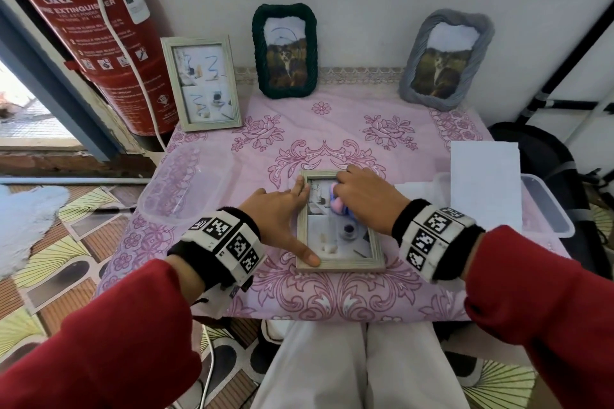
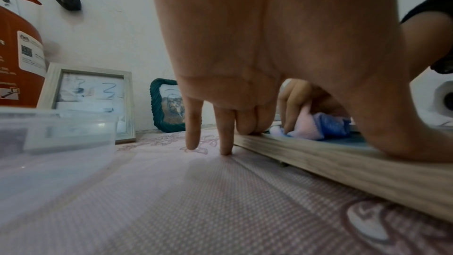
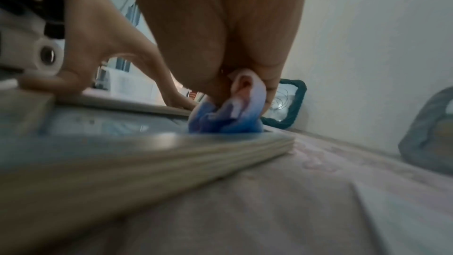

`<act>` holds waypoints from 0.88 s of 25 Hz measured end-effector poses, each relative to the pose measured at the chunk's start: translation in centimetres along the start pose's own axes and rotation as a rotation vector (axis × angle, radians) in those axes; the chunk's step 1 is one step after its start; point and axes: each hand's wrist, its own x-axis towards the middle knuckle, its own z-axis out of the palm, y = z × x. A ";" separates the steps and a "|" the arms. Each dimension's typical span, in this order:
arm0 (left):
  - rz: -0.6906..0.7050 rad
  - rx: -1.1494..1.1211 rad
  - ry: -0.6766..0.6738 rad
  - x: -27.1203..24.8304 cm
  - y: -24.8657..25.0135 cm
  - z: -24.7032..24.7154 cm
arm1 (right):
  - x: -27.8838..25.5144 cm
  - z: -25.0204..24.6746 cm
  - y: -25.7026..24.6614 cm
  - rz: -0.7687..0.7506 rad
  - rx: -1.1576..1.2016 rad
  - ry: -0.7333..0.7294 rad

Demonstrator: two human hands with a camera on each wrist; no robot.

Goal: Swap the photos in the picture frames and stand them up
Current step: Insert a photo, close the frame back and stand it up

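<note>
A pale wooden picture frame [image 1: 340,265] lies face up on the pink tablecloth [image 1: 332,129], its photo showing. My left hand [image 1: 282,216] presses on the frame's left edge [image 2: 343,164] with straight fingers [image 2: 225,133] and thumb spread. My right hand [image 1: 362,196] grips a pink and blue cloth [image 1: 337,201] bunched on the glass [image 3: 225,115]. Three more frames stand at the back: a matching pale frame [image 1: 202,83], a dark green frame [image 1: 284,50] and a grey frame [image 1: 445,60], the last two with cat photos.
A red fire extinguisher [image 1: 89,26] stands at the table's back left. A clear plastic lid [image 1: 176,186] lies left of my left hand. A clear box [image 1: 545,206] with a white sheet [image 1: 485,183] over it sits at the right edge.
</note>
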 end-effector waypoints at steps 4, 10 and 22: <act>-0.007 0.002 0.002 0.0 0.2 -0.1 | -0.3 0.8 -2.5 -0.110 0.067 0.020; -0.029 0.011 -0.021 -0.5 0.4 -0.1 | -4.4 1.9 -2.6 -0.230 0.147 0.041; -0.018 -0.016 -0.031 -0.7 0.3 -0.2 | -2.7 0.2 0.3 -0.042 0.279 -0.032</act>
